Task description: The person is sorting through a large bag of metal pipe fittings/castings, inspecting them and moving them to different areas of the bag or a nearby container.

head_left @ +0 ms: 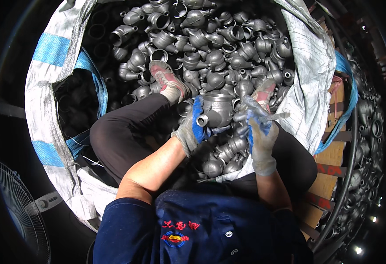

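Navy cloth of the wearer's shirt (228,229) lies nearest. Beyond it, the gloved right hand (262,138) is closed about a slim grey tool (279,116), its end sticking out to the right. Just left of that, the gloved left hand (190,132) grips a grey metal casting (219,112) from its left side and below, the wide round mouth (218,96) facing away. Farther off, pink-and-grey shoes (168,79) rest on a heap of similar castings (215,57), ringed by a white woven bulk bag (309,83) with blue straps (85,61).
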### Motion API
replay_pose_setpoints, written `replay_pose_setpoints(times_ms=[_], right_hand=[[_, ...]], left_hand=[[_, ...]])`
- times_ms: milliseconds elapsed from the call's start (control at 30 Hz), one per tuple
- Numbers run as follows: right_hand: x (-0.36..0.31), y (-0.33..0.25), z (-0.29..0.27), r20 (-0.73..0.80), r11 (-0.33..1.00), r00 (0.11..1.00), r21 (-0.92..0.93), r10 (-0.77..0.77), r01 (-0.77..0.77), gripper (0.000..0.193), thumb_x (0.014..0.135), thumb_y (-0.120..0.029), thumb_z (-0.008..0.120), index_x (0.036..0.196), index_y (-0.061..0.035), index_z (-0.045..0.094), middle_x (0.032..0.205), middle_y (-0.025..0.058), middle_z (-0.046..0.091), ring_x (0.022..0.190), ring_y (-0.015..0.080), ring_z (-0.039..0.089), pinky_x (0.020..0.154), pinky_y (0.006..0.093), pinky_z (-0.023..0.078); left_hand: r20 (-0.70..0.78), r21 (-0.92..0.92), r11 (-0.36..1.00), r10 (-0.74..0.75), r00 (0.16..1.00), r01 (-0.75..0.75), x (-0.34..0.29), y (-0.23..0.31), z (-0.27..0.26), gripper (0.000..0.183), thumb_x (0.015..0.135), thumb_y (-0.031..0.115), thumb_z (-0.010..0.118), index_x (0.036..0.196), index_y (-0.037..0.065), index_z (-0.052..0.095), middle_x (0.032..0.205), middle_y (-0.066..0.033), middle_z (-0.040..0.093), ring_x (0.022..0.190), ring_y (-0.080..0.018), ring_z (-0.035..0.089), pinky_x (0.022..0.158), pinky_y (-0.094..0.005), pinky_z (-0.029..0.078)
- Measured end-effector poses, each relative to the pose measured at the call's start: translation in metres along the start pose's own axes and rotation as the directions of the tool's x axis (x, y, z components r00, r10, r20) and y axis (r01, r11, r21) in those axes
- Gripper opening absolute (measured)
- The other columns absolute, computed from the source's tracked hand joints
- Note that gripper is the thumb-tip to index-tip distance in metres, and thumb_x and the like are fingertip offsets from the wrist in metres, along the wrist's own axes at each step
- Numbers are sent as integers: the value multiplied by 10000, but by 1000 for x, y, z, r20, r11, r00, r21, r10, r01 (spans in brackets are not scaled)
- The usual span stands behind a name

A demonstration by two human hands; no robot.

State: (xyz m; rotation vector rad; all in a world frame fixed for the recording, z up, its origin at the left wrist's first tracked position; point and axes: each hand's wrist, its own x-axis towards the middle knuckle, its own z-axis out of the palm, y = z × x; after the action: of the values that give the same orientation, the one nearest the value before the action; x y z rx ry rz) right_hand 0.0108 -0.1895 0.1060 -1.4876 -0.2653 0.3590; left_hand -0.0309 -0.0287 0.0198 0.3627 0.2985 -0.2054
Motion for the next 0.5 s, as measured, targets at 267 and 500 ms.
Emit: replay_pose_setpoints(times_ms=[267, 500], right_hand=[[4, 15, 12, 76, 896, 920, -208, -384, 392, 290, 845, 37, 575, 1133, 43, 542, 1103, 148, 612, 962, 197, 620, 835, 294, 504], [5, 28, 4, 218, 845, 896, -305, -387, 439, 260, 867, 47, 535, 1127, 64, 541, 1060, 150, 615, 932, 187, 615, 831, 286, 500]], left_hand=[[31, -4, 1000, 0, 1000, 0, -10, -2, 15, 651, 938, 562, 246, 1324, 59, 389, 1259, -140, 510, 1105, -275, 551, 919, -456, 477], [-8, -8, 999, 36, 999, -36, -8, -5, 10, 665, 934, 577, 245, 1322, 57, 391, 1242, -150, 521, 1081, -273, 563, 908, -410, 487]])
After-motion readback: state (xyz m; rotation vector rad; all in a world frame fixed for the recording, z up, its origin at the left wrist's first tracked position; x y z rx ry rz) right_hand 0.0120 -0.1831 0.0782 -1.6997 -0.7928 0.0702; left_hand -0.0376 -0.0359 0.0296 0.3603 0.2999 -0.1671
